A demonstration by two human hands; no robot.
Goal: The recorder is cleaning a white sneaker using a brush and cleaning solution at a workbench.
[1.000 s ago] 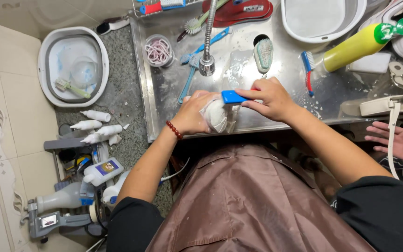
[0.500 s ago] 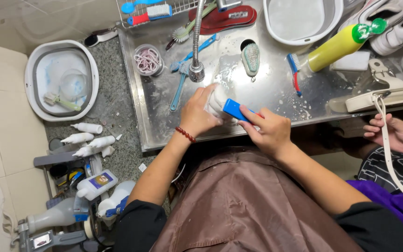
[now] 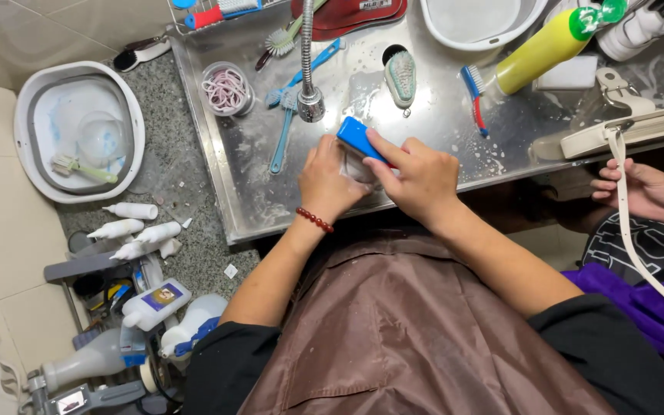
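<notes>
At centre frame my left hand point(image 3: 330, 182) gripped the white item point(image 3: 353, 167); my right hand point(image 3: 418, 178) clasped the brush point(image 3: 359, 137); short, firm strokes suited.

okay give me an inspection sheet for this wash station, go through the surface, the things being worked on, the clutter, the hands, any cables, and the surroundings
Surface: wet steel counter with suds, under a flexible tap.
Job's things: small white item, mostly hidden between the hands; blue brush pressed on it.
Clutter: yellow bottle, white basin, oval scrub brush, blue-handled brushes, cup of pink bands.
Hands: left hand cups the item; right hand grips the brush.
Cables: nothing seen; a pale strap is held by another person's hand.
Surroundings: white tub on a stone ledge, squeeze bottles, spray bottles below.
</notes>
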